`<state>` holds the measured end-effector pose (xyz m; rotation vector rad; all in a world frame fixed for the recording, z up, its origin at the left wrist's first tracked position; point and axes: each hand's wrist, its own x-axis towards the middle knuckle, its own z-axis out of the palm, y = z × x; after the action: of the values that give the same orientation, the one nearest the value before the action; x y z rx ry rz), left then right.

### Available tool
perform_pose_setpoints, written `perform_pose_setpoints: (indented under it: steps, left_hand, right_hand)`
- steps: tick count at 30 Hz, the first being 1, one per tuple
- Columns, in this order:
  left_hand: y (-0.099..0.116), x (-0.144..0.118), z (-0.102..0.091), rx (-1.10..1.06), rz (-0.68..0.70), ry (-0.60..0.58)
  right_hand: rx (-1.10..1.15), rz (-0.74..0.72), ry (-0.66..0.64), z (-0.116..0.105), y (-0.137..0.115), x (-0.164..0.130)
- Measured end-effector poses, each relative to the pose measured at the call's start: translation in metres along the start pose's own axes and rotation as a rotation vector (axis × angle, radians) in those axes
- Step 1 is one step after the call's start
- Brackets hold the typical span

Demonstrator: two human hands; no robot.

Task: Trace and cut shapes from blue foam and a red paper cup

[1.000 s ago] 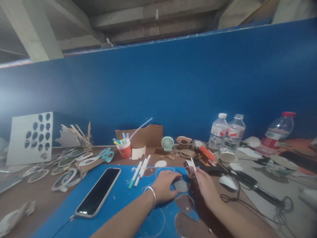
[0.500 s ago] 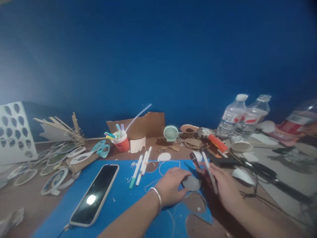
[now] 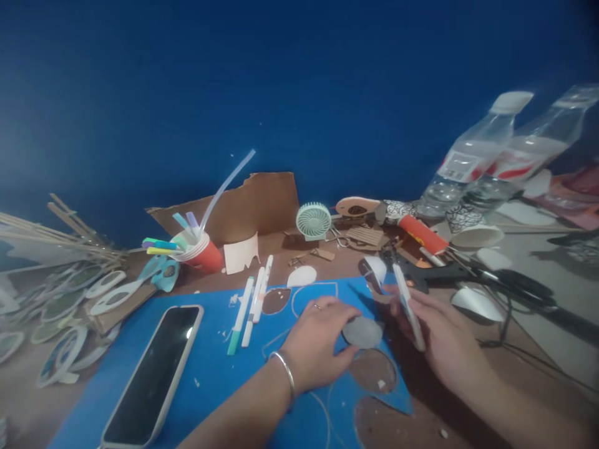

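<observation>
My left hand (image 3: 314, 340), with a silver bangle at the wrist, lies over a blue sheet (image 3: 210, 349). Its thumb and fingers pinch a small grey rounded piece (image 3: 362, 332) by its left edge. To the right, my right hand (image 3: 437, 324) is closed around a slim white pen-shaped tool (image 3: 409, 307), held nearly upright; its exact kind is unclear. Rounded holes (image 3: 373, 370) in the sheet show brown tabletop, and pale curved outlines are drawn on it. Three white markers (image 3: 241, 315) lie left of my left hand, one with a teal end.
A phone (image 3: 152, 374) rests on the sheet's left side. Behind stand a red cup (image 3: 206, 255) of pens, a small green fan (image 3: 313, 221) and water bottles (image 3: 477, 156). Black-handled scissors (image 3: 519, 287) lie at right. Cut-out rings (image 3: 60, 355) and sticks crowd the left.
The view has shifted nearer, so the bottles, cup and phone look larger and further outward. Both hands keep the same holds on the grey piece and the white tool.
</observation>
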<state>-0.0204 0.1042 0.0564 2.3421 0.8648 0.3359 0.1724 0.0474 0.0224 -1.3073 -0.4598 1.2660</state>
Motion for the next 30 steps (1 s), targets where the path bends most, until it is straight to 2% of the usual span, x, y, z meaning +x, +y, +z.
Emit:
perform_pose_setpoints:
  steps: [5,7,12,16,19,23,25,30]
  left_hand:
    - [-0.002,-0.002,-0.002,-0.086,0.028,0.033]
    - [-0.004,-0.003,-0.004,-0.173,0.013,0.108]
    - [-0.011,-0.004,-0.005,-0.424,-0.167,0.4]
    - [-0.014,-0.005,-0.003,-0.46,-0.19,0.493]
    - [-0.012,-0.005,-0.002,-0.344,-0.148,0.434]
    - [-0.004,-0.004,-0.003,-0.094,-0.024,0.198]
    - [-0.002,-0.004,-0.003,0.01,0.026,0.116]
    - [-0.003,-0.006,0.0,0.115,0.084,0.019]
  right_hand:
    - [0.009,0.0,0.016,0.001,-0.003,0.0]
    - [0.007,0.014,0.04,0.003,-0.006,-0.001]
    - [-0.032,0.001,0.086,0.008,-0.01,-0.004]
    - [-0.076,-0.016,0.107,0.007,-0.006,-0.003]
    - [-0.123,-0.005,0.077,0.007,-0.004,-0.002]
    - [-0.186,-0.032,0.028,0.009,-0.002,-0.002]
    - [-0.256,-0.061,0.031,0.01,-0.003,-0.001]
    - [-0.422,-0.172,-0.026,0.014,-0.008,0.001]
